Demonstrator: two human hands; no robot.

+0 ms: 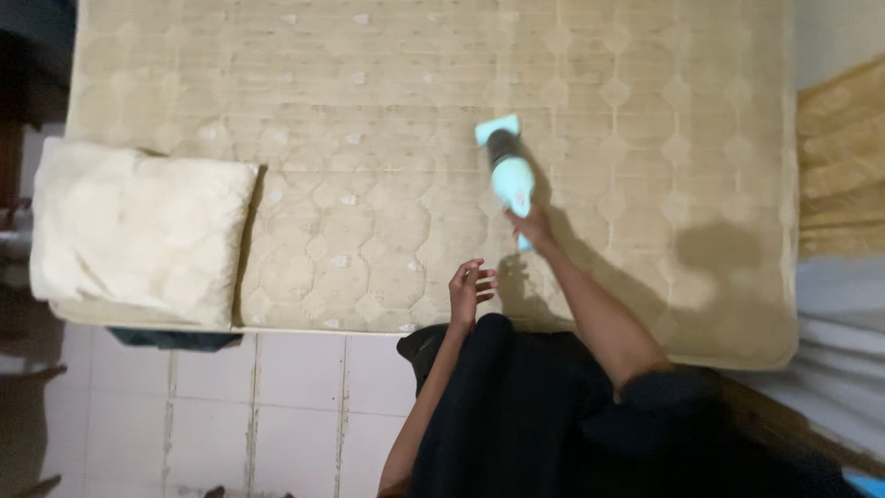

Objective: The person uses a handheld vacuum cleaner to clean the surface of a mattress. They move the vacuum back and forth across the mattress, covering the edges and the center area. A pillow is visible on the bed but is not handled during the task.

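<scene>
My right hand (532, 224) grips the handle of a pale turquoise handheld vacuum (508, 171) whose nozzle rests on a beige quilted mattress (387, 120). The vacuum points away from me, near the middle of the mattress. My left hand (468, 289) hovers over the near edge of the mattress with fingers spread and curled, holding nothing. My dark clothing fills the lower right of the view.
A cream pillow (138, 231) lies on the mattress's left end, hanging over its edge. Pale floor tiles (277, 406) lie below the near edge. A yellowish curtain (843, 157) and white fabric (843, 350) are at the right. A darker patch (719, 249) marks the mattress's right side.
</scene>
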